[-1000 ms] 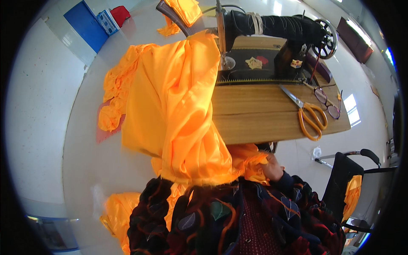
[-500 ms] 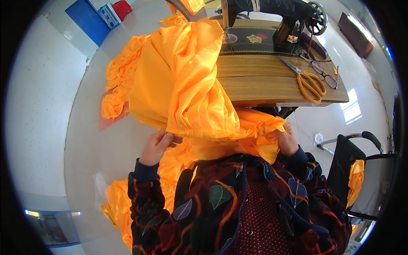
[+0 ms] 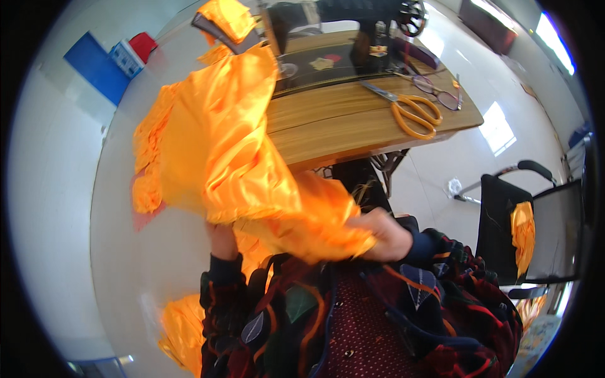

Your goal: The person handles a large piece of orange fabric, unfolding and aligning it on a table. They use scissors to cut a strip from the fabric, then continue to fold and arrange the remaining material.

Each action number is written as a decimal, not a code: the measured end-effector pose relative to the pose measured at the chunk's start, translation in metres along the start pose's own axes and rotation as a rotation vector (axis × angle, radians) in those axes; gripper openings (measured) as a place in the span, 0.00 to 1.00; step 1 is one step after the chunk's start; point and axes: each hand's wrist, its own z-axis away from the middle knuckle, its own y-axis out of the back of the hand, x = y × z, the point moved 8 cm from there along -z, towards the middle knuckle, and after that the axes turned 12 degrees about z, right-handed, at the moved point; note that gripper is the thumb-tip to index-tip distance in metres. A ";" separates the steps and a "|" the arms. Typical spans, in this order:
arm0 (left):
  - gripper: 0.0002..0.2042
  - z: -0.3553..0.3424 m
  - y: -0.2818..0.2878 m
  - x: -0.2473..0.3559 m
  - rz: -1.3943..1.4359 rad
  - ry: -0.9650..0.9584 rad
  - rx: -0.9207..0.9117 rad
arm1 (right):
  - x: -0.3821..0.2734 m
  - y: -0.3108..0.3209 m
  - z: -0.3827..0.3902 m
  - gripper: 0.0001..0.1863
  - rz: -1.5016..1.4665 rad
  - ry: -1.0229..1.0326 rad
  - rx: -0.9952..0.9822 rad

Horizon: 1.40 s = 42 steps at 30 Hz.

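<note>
A long piece of glossy orange satin [image 3: 220, 151] drapes from the wooden sewing table [image 3: 328, 135] toward my body. My right hand [image 3: 381, 233], slightly blurred, grips its gathered lower end. My left hand [image 3: 220, 236] is under the fabric's left edge, fingers hidden. On the tabletop sit orange-handled scissors [image 3: 413, 116] and eyeglasses [image 3: 435, 91], in front of a black sewing machine [image 3: 362, 31].
More orange cloth lies low at left [image 3: 183, 327] and behind the machine [image 3: 224, 19]. A black chair [image 3: 498, 227] with orange fabric on it stands at right. Tiled floor and white walls surround the table; a blue board [image 3: 94, 66] is at back left.
My hands, mostly hidden a second ago, came up to the fabric's edge. Since then my right hand has moved down and leftward with the cloth. The table has shifted up-left in view.
</note>
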 end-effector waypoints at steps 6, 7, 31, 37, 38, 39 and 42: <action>0.14 0.000 0.012 -0.001 0.077 0.022 0.027 | -0.007 -0.025 -0.005 0.08 -0.082 0.095 -0.148; 0.15 0.002 0.011 0.000 0.026 0.053 0.027 | -0.005 -0.025 -0.004 0.09 -0.094 0.088 -0.142; 0.21 -0.013 0.029 0.149 0.667 -0.062 0.141 | 0.025 0.025 -0.013 0.09 -0.320 -0.158 0.142; 0.20 -0.041 0.005 0.215 0.638 -0.148 -0.006 | 0.028 0.070 -0.035 0.09 -0.510 -0.190 0.271; 0.20 -0.045 0.008 0.218 0.633 -0.164 0.058 | 0.024 0.077 -0.043 0.09 -0.508 -0.143 0.285; 0.20 -0.048 0.008 0.224 0.622 -0.198 0.050 | 0.020 0.084 -0.050 0.09 -0.544 -0.095 0.290; 0.19 -0.057 0.020 0.247 0.632 -0.306 0.087 | 0.004 0.096 -0.057 0.10 -0.664 -0.020 0.415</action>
